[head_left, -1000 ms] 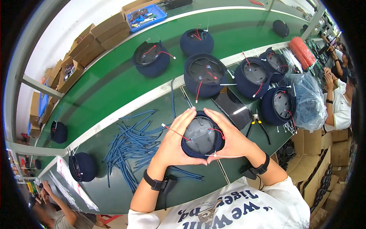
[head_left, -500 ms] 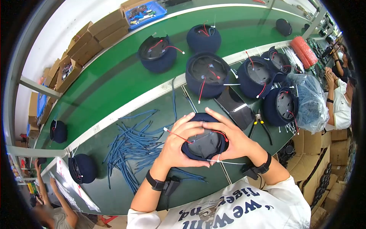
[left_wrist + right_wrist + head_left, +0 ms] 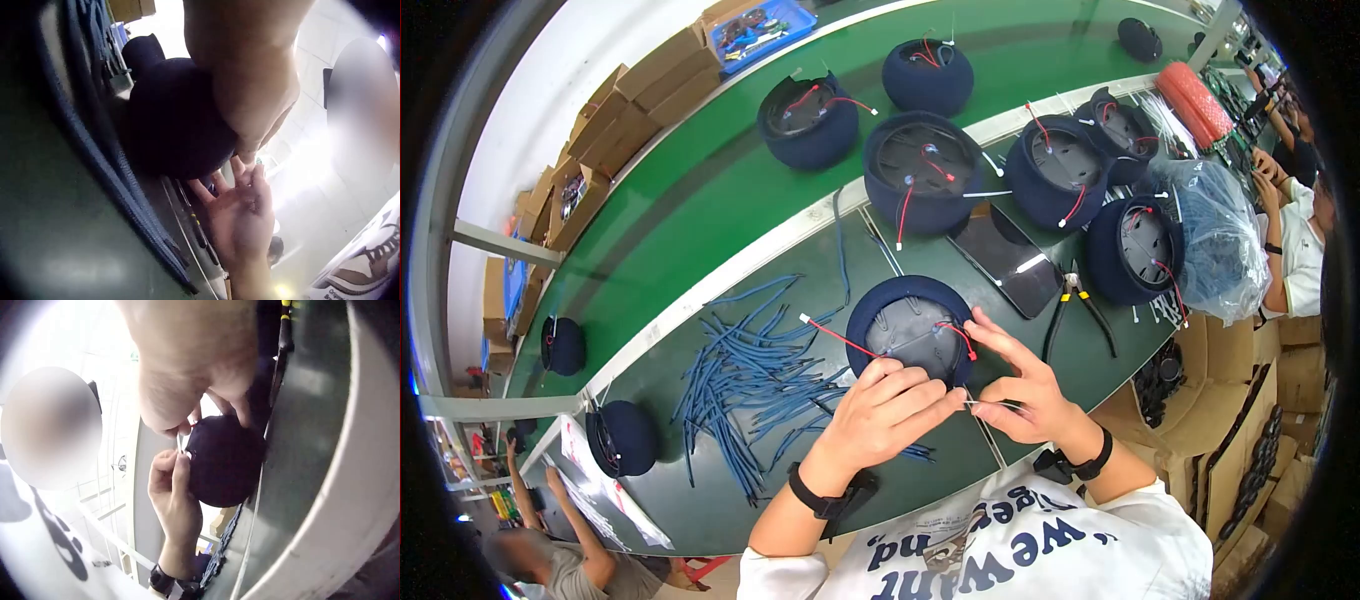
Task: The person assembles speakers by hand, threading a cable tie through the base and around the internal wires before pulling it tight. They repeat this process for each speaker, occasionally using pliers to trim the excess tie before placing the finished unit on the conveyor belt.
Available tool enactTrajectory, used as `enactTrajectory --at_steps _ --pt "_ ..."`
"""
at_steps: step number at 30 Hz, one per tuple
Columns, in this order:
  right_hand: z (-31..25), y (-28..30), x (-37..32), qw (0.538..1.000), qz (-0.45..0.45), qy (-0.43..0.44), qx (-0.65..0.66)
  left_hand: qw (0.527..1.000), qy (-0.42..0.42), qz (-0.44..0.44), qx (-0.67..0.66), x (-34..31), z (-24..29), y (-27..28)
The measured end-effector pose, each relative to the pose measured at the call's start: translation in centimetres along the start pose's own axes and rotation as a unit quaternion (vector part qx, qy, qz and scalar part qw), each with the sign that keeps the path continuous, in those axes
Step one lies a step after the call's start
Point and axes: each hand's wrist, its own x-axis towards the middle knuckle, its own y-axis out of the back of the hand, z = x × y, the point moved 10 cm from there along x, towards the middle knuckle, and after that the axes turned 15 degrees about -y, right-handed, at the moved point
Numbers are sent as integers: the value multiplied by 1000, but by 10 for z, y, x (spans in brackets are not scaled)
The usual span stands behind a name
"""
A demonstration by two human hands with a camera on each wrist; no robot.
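Note:
A round navy cap with a grey inner shell (image 3: 908,335) and red wires rests in front of the person, its hollow side up. At its near rim the left hand (image 3: 890,415) pinches a thin white tie (image 3: 972,403) between thumb and forefinger. The right hand (image 3: 1025,400) pinches the same tie just to the right, its upper fingers stretched along the cap's side. In the right wrist view the white tie (image 3: 180,442) stands between both hands' fingertips beside the dark cap (image 3: 226,461). The cap (image 3: 181,119) hides some fingertips in the left wrist view.
Blue cords (image 3: 750,385) lie loose to the left. Black-and-yellow pliers (image 3: 1075,305), a dark flat tray (image 3: 1005,260) and several navy caps stand beyond and to the right, near a clear bag (image 3: 1215,240). More caps sit on the green belt (image 3: 690,240).
Both hands have left the cap's sides and come together at its near rim, where they now pinch the white tie. More of the cap's far rim is uncovered.

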Motion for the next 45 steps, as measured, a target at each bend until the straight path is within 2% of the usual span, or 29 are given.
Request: enactTrajectory --at_steps 4,8,9,11,12,13,14,15,17,18,21,24,25,27,28,29,31,33,34,35,37,43,45 --pt "9 7 -3 995 -37 -37 79 997 3 58 48 -13 -9 11" --pt "1 17 4 993 -73 -67 58 987 68 97 104 -17 -9 44" --pt "5 24 6 992 -85 -73 61 978 80 145 124 -30 -8 59" --pt "32 37 6 945 -106 -136 278 965 191 173 53 -81 -35 69" --pt "37 45 14 934 -110 -128 316 954 249 168 14 -85 -52 67" --pt "43 49 26 945 -84 -137 285 938 306 164 -23 -87 -70 64" --pt "45 46 42 943 -56 -165 285 900 367 187 -141 -91 -81 46" --pt "45 39 57 939 -27 -192 284 883 368 191 -221 -84 -88 29" --pt "37 8 82 955 -60 -184 224 882 357 159 -262 -74 -93 7" --pt "39 -5 88 946 -83 -202 241 870 371 165 -280 -76 -97 -1" --pt "26 -13 98 985 -42 -139 93 866 374 193 -271 -73 -94 -9" --pt "27 -14 100 988 -30 -136 61 860 362 226 -278 -72 -92 -9" --pt "29 -14 102 984 -39 -148 95 857 357 240 -283 -72 -92 -6" --pt "34 -10 101 969 -53 -175 166 868 356 281 -203 -82 -95 16" --pt "33 -3 98 955 -49 -201 213 885 328 281 -175 -85 -91 31" --pt "29 11 96 965 -28 -184 186 901 298 280 -146 -90 -86 49" --pt "2 40 80 977 -22 -156 141 940 272 137 -153 -75 -76 51" --pt "-38 37 62 990 -69 -86 -89 945 303 31 -122 -53 -70 39" --pt "-45 26 54 982 -75 -84 -150 938 318 -4 -141 -59 -74 21" --pt "-36 13 51 978 -98 -157 -94 943 299 6 -149 -59 -75 9" --pt "-37 9 48 982 -54 -164 -80 929 318 42 -182 -65 -81 -11" --pt "-42 3 39 984 -53 -108 -129 944 284 46 -159 -65 -82 -12" --pt "-32 1 36 984 -68 -126 -109 967 245 66 -18 -57 -64 15"
